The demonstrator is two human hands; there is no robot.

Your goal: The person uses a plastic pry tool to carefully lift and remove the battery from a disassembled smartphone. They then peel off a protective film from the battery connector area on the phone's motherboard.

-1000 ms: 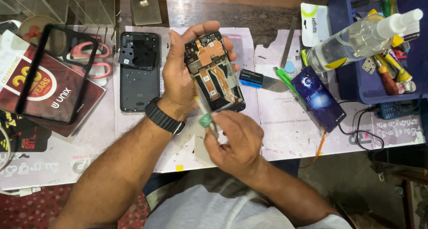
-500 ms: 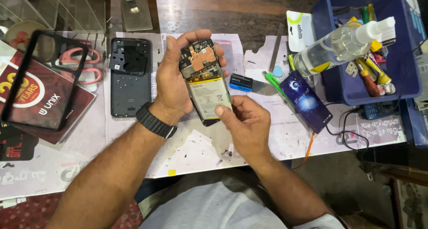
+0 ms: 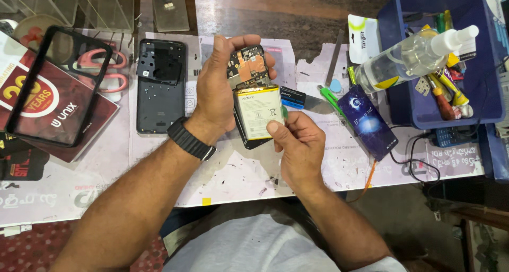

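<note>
My left hand (image 3: 214,92) grips an opened phone (image 3: 252,70) with its back cover off, held above the desk; an orange flex and circuit board show at its top. A pale rectangular battery (image 3: 258,112) lies over the phone's lower half. My right hand (image 3: 297,145) pinches a small green tool (image 3: 285,112) against the battery's right edge. A black band sits on my left wrist.
A dark phone back cover (image 3: 160,86) lies left of my hands, beside a black phone case (image 3: 53,86) on a red booklet. A blue phone (image 3: 367,121), a green-handled tool (image 3: 333,100) and a blue bin (image 3: 477,81) with a spray bottle (image 3: 408,57) stand right.
The battery now covers the phone's lower half, where bare internals showed a second ago. My right hand has risen from below the phone to the battery's right edge.
</note>
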